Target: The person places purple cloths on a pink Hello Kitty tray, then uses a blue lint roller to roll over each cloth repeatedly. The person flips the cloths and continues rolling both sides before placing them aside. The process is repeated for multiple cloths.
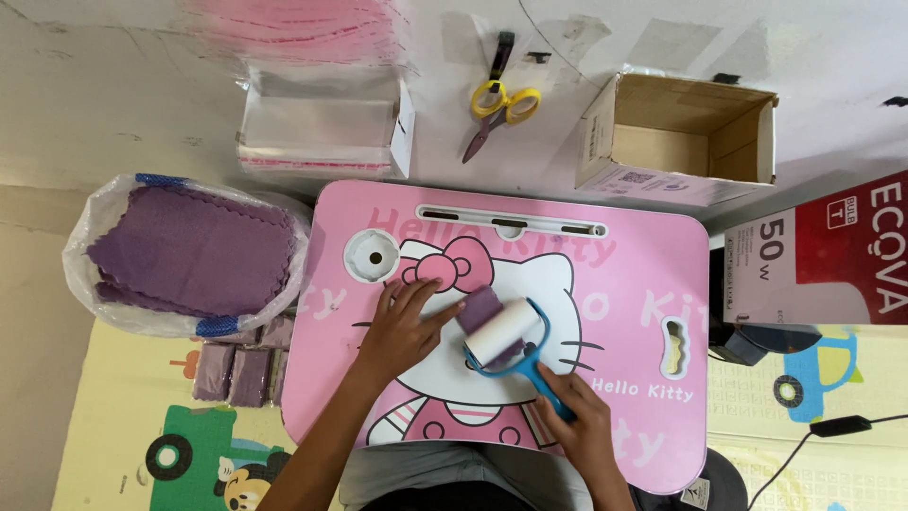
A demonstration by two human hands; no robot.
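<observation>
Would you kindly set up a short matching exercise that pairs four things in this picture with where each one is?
Things:
1. lint roller
2. scissors
3. stack of purple cloths
4. cardboard box

Places:
A. inside a clear plastic bag, left of the pink table
B. on the floor beyond the table, open and lying on its side
C. on a small purple cloth on the table, handle in the right hand
D. on the floor beyond the table, between a pack of clear bags and the box

Pairs: 1-C, 2-D, 3-A, 4-B
</observation>
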